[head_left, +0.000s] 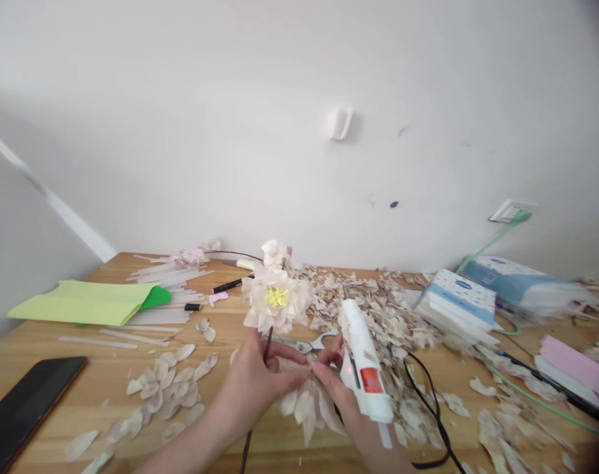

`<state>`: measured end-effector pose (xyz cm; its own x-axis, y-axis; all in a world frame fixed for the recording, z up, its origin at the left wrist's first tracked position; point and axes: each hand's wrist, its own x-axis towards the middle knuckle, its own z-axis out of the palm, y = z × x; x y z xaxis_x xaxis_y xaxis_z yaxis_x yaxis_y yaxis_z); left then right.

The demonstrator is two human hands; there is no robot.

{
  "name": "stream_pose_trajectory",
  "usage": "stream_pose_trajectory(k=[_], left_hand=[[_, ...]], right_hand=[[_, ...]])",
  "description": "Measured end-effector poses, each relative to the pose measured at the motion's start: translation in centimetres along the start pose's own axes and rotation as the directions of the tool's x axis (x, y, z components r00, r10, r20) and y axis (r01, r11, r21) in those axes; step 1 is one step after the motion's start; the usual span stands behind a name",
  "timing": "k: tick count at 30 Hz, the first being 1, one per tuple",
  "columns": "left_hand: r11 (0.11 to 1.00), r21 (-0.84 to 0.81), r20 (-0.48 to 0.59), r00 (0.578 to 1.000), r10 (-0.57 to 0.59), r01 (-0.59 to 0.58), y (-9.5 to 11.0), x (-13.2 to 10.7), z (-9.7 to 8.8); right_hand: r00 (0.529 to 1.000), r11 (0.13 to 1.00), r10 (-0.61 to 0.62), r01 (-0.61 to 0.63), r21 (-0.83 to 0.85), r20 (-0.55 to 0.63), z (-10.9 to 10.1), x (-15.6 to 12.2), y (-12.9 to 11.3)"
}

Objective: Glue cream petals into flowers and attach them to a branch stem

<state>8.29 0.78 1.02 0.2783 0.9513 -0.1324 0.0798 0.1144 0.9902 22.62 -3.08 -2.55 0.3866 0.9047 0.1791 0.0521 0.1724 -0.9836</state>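
Note:
My left hand (257,378) is closed round the thin dark stem of a pale paper flower (276,301) with a yellow centre, held upright over the wooden table (47,434). My right hand (335,385) grips a white hot glue gun (363,359), nozzle up, with a red light and orange label. The fingertips of both hands meet just below the bloom, over a few loose cream petals (304,405). Whether a petal is pinched between them is not clear.
Loose petals (166,388) lie in front left, a big heap of petal scraps (378,309) behind. Scissors (307,343), glue sticks (156,316), green paper (82,301), a dark phone (26,408), tissue packs (460,299), pink paper (578,359) and cables (430,401) also crowd the table.

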Motion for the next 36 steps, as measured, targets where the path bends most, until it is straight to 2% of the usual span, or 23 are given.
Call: stream_pose_trajectory(k=[4, 8, 11, 15, 19, 23, 27, 31, 36], left_hand=[[0.988, -0.136, 0.043, 0.996, 0.078, -0.072, 0.4, -0.1, -0.9], [0.977, -0.187, 0.111, 0.986, 0.125, -0.103, 0.6, -0.2, -1.3], [0.984, -0.15, 0.135, 0.984, 0.116, -0.095, 0.4, -0.1, -0.9], [0.982, -0.189, 0.125, 0.992, 0.025, -0.001, -0.2, 0.1, -0.1], [0.952, -0.297, 0.103, 0.994, -0.046, 0.075, -0.9, 0.3, 0.3], [0.939, -0.335, 0.053, 0.996, -0.068, 0.082, -1.5, 0.3, 0.7], [0.93, -0.361, 0.033, 0.998, -0.051, 0.059, -1.7, 0.2, 1.1], [0.898, -0.439, 0.029, 0.999, -0.023, 0.034, -1.6, 0.0, 1.4], [0.908, -0.418, 0.017, 1.0, 0.014, -0.006, -2.1, 0.3, 1.2]], right_hand=[[0.989, 0.995, 0.096, -0.092, 0.037, -0.112, -0.6, 0.6, -0.8], [0.964, 0.955, 0.199, -0.15, 0.255, -0.179, -0.6, 1.0, -2.3], [0.944, 0.874, 0.297, -0.209, 0.439, -0.142, -0.4, 1.1, -2.6], [0.932, 0.788, 0.362, -0.296, 0.54, -0.017, -0.4, 1.1, -1.8], [0.937, 0.772, 0.347, -0.31, 0.555, 0.04, -0.5, 1.1, -0.8], [0.928, 0.754, 0.37, -0.324, 0.571, 0.038, -0.2, 1.0, -0.6], [0.904, 0.727, 0.428, -0.341, 0.596, -0.004, 0.4, 0.8, -1.0], [0.913, 0.742, 0.404, -0.365, 0.563, 0.06, 0.7, 0.5, -1.3], [0.931, 0.767, 0.352, -0.347, 0.54, 0.099, 0.7, 0.2, -1.3]])
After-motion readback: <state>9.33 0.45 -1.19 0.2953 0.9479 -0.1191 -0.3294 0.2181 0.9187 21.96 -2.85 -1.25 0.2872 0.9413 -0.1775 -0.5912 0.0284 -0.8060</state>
